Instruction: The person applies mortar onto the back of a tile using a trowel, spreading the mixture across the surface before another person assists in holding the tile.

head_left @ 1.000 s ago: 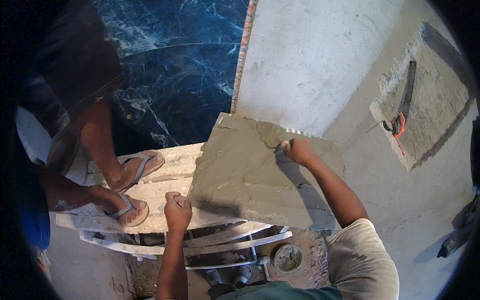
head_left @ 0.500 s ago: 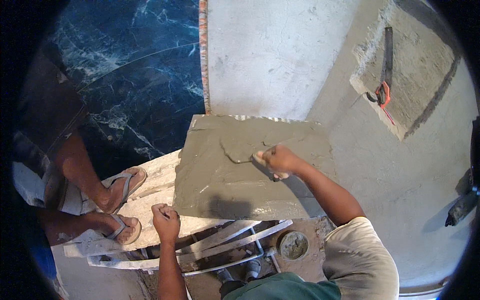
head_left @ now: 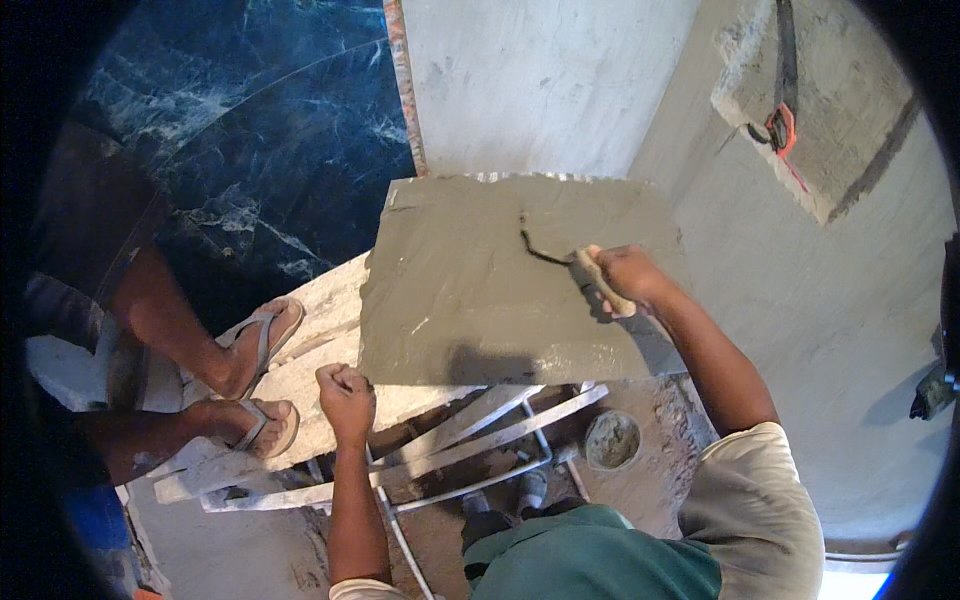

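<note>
The slab (head_left: pixel 500 280) coated with wet grey mortar lies flat and roughly level in the middle of the head view, resting on a pale, dusty board (head_left: pixel 300 330) and a rough frame of light strips (head_left: pixel 470 440) below it, with its far edge close to the foot of a plastered wall (head_left: pixel 540 80) and a dark blue marbled floor (head_left: pixel 250 140) to its left. The right hand (head_left: pixel 625 278) is closed around the wooden handle of a trowel (head_left: pixel 570 262), whose dark blade tip rests in the mortar near the slab's middle. The left hand (head_left: pixel 345 388) is shut in a loose fist just off the slab's near left corner; whether it presses on the board or grips anything there I cannot tell. Judging by its breadth and stiff, straight edges, the slab is likely heavy, rigid and brittle at the corners, and its coated face is soft, wet and slippery, so it would best be held by the bare edges or from underneath, with both hands set wide apart, never by the mortared top. Another person's sandalled feet (head_left: pixel 255 380) stand on the board at the left, near the slab. A small round tub (head_left: pixel 612 440) sits on the gritty ground beneath the slab's near edge.
</note>
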Motion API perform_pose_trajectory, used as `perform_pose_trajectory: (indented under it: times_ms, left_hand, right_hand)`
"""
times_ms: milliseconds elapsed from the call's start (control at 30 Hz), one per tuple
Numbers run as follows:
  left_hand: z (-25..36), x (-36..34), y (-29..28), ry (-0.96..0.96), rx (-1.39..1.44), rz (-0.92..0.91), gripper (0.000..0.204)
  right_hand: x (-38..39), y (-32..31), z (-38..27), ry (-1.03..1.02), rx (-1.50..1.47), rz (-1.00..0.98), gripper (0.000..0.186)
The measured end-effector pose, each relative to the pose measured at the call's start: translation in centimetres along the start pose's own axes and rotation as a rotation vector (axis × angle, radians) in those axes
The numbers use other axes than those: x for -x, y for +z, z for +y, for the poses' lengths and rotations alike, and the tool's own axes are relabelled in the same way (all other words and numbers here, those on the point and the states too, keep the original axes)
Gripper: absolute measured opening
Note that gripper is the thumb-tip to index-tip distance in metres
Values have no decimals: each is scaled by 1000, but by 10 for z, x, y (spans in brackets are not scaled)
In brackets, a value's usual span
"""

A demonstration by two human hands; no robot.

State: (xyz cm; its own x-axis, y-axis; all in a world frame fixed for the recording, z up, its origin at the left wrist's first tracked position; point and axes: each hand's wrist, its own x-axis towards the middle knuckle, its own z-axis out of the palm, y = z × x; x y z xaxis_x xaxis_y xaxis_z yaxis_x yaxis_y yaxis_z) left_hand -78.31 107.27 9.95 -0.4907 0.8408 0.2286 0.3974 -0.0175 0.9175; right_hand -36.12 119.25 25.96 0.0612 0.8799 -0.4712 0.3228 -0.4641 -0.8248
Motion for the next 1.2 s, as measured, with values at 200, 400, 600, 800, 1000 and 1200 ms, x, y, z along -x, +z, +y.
perform_pose_trajectory:
  times_ms: [200, 400, 600, 800, 1000, 1200]
  left_hand:
    - [13, -2, 2, -107, -28, -36, 19]
    - [4, -6, -8, 12, -204, 16, 22]
    - [28, 1, 8, -25, -143, -94, 33]
    - [27, -1, -4, -58, -230, -101, 38]
    - [18, -5, 2, -48, -187, -125, 40]
    - [6, -9, -5, -59, -210, -129, 43]
  right_hand:
    - [47, 106, 15, -416, 436, -227, 50]
    - [122, 160, 16, -476, 517, -312, 54]
    - [176, 157, 68, -372, 523, 16, 47]
    - [232, 154, 123, -364, 331, 325, 41]
    - [195, 155, 151, -334, 277, 572, 42]
    - [265, 171, 223, -282, 286, 587, 40]
